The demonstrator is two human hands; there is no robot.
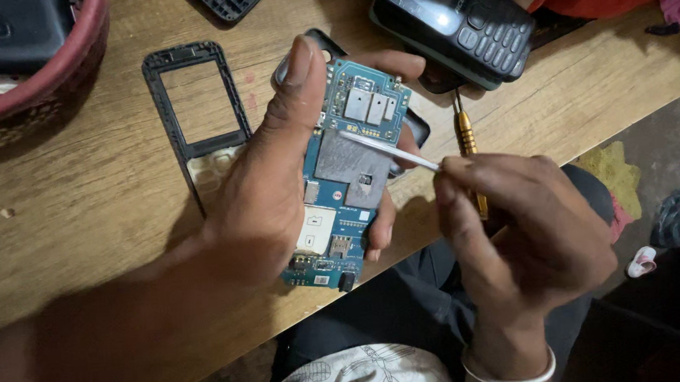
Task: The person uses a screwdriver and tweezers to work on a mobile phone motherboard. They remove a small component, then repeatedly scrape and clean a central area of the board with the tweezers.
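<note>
The circuit board [347, 175] sits face up in the left hand [269, 195] just over the bench [83, 230], thumb clamped along its edge and fingers [382, 228] curled underneath, probably to keep it steady. Right hand [531, 234] pinches tweezers [389, 150], tip touching the board's metal shield, with a screwdriver [467, 140] tucked in too.

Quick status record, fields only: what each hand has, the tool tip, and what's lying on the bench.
left hand: holds a blue circuit board face up above the wooden bench, thumb on its upper left edge
right hand: pinches metal tweezers
tweezers tip: on the board's silver shield, upper half
screwdriver: lies on the bench, partly under the right hand
black phone frame: flat on the bench, left of the board
keypad phone: top right, lying on the bench
red basket: top left corner
</note>
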